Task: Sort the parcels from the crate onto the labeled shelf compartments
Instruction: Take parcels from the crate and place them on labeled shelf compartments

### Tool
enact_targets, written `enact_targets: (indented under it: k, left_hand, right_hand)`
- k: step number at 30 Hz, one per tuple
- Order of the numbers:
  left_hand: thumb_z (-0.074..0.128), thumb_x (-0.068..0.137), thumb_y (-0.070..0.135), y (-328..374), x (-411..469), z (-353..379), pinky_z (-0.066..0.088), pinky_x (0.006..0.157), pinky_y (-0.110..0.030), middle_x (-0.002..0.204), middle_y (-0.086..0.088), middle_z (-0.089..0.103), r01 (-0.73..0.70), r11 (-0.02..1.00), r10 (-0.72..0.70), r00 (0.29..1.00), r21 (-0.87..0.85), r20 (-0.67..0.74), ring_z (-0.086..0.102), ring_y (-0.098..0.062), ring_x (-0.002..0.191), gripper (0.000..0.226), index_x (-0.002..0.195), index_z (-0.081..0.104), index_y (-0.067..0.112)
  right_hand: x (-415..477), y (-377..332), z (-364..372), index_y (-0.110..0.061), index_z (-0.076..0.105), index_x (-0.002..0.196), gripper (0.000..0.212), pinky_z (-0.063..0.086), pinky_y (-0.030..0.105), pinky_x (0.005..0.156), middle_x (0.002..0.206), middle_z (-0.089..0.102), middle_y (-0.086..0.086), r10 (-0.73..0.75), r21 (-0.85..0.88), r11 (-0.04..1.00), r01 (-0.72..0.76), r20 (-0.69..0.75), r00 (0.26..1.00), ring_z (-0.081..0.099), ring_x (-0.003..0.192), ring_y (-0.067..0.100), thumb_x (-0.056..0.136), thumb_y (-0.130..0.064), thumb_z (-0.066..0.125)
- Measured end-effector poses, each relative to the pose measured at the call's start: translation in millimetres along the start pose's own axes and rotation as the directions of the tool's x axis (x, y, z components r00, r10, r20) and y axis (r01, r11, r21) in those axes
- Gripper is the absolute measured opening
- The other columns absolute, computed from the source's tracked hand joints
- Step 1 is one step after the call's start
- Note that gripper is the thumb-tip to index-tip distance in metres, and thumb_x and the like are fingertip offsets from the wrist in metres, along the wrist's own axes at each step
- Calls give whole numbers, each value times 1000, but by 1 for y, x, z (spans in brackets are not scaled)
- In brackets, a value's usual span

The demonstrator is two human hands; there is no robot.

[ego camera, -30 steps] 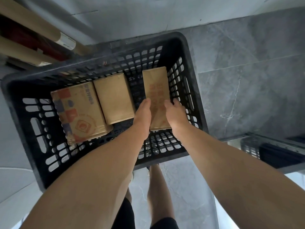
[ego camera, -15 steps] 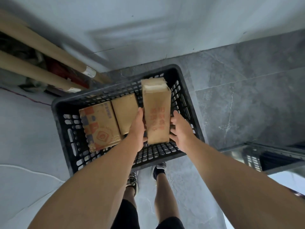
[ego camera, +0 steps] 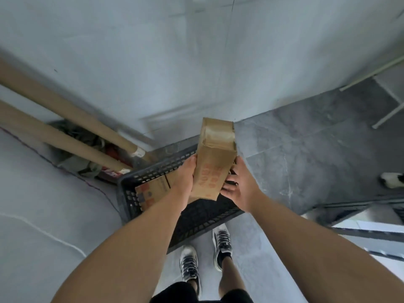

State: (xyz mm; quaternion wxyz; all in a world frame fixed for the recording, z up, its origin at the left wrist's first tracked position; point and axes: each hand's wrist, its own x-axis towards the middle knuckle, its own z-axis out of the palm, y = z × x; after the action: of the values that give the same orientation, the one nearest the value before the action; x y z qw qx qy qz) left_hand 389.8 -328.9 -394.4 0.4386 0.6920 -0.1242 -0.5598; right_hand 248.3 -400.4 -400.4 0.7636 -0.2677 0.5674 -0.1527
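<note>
A tall brown cardboard parcel (ego camera: 213,160) with red print is held upright above the black slatted crate (ego camera: 196,217). My left hand (ego camera: 184,174) grips its left side and my right hand (ego camera: 238,182) holds its right side and lower edge. Down in the crate lies another parcel (ego camera: 150,191) with red and blue print, partly hidden by my left wrist. A further parcel behind my left hand is mostly covered.
Two long cardboard tubes (ego camera: 65,127) lean against the white wall at the left, with clutter at their base. Grey floor tiles (ego camera: 306,149) spread to the right. A metal shelf frame (ego camera: 360,215) shows at the right edge, a white rack leg (ego camera: 391,99) farther back. My shoes (ego camera: 205,252) stand just before the crate.
Both hands have lifted the tall parcel up out of the crate and higher. The view has risen, so the crate looks smaller and lower.
</note>
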Motion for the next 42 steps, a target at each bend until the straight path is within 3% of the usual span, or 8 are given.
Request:
enact_targets:
  k: [6, 11, 16, 21, 25, 28, 34, 42]
  left_hand:
    - [27, 108, 46, 54, -63, -24, 50, 69, -25, 82, 7, 70, -106, 994, 106, 994, 22, 28, 68, -4, 71, 44, 97, 64, 25]
    - [49, 85, 78, 79, -98, -23, 55, 84, -46, 126, -28, 59, -204, 978, 208, 971, -50, 115, 65, -30, 100, 82, 131, 51, 10]
    - [46, 72, 80, 99, -132, -15, 51, 90, -40, 126, -10, 62, -282, 950, 301, 940, -132, 163, 61, -22, 112, 86, 131, 53, 18]
    - [40, 95, 67, 113, -157, -6, 45, 104, -50, 128, -3, 62, -336, 931, 357, 918, -142, 171, 57, -18, 119, 61, 128, 53, 16]
    - [45, 78, 75, 116, -166, 8, 46, 103, -51, 128, 0, 64, -365, 921, 389, 889, -139, 241, 58, -11, 118, 77, 128, 53, 17]
    - [45, 78, 75, 115, -177, 24, 38, 110, -57, 130, 6, 62, -396, 911, 412, 859, -116, 304, 53, -9, 122, 75, 128, 53, 20]
    - [53, 74, 82, 95, -193, 67, 35, 113, -61, 129, -1, 66, -432, 901, 407, 822, -29, 399, 57, -19, 123, 80, 128, 55, 23]
    - [50, 102, 42, 55, -230, 137, 50, 98, -51, 117, -3, 71, -440, 898, 392, 811, 11, 435, 65, -24, 114, 28, 119, 54, 20]
  right_hand:
    - [-74, -21, 25, -26, 58, 122, 55, 42, 48, 106, 116, 63, 6, -99, 70, 993, 99, 0, 995, 59, 114, 29, 99, -69, 33]
    - [-116, -31, 26, -23, 64, 117, 57, 43, 50, 109, 125, 65, 5, -237, 73, 969, 238, -15, 971, 60, 119, 26, 100, -67, 32]
    - [-145, -44, 22, -14, 67, 116, 59, 39, 53, 114, 125, 63, 25, -377, 114, 920, 375, 0, 926, 59, 118, 36, 100, -62, 37]
    - [-159, -53, 13, -15, 62, 94, 53, 49, 30, 72, 94, 71, 2, -472, 86, 878, 470, 5, 881, 62, 89, 17, 91, -65, 43]
    - [-172, -56, 2, -14, 67, 123, 93, 44, 53, 109, 129, 69, 7, -526, 113, 846, 521, 19, 850, 59, 127, 28, 63, -85, 67]
    - [-181, -55, -18, -26, 63, 134, 92, 36, 58, 116, 135, 65, 4, -569, 104, 819, 564, 24, 822, 55, 132, 30, 65, -87, 67]
    - [-220, -45, -68, -24, 56, 135, 62, 47, 46, 100, 122, 72, -1, -577, 84, 813, 575, -10, 817, 59, 126, 24, 82, -50, 74]
    - [-264, -5, -149, -25, 52, 138, 63, 47, 52, 107, 128, 68, 6, -629, 124, 763, 634, -79, 773, 62, 123, 28, 78, -23, 71]
